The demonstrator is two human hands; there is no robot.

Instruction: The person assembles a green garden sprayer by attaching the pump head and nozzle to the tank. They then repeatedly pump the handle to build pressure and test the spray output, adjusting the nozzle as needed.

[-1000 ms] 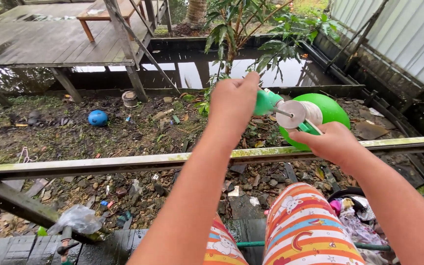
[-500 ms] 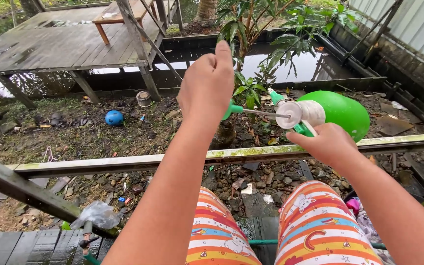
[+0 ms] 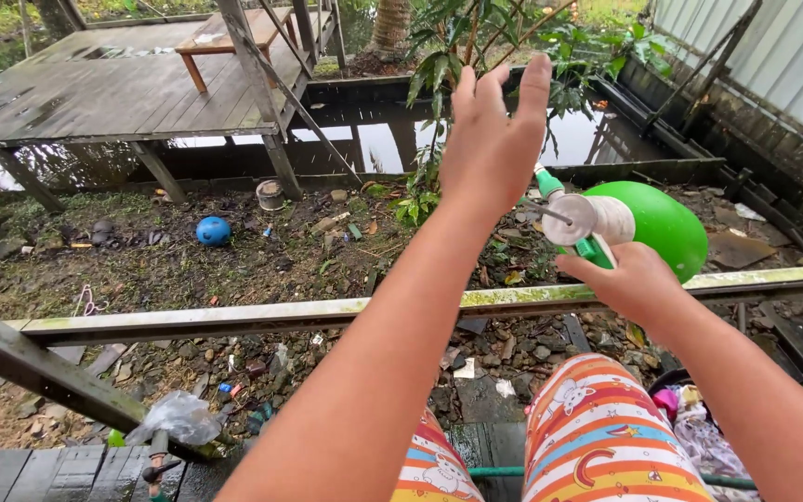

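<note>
My right hand [image 3: 629, 279] grips the green spray bottle [image 3: 652, 228], left hand [image 3: 494, 139] raised open above its nozzle [image 3: 550, 183]; likely mid-adjustment, next needs fingers on the nozzle.

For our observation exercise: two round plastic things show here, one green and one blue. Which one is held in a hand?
The round green plastic sprayer bottle, held up by the right hand. The small blue ball lies untouched on the littered ground.
</note>
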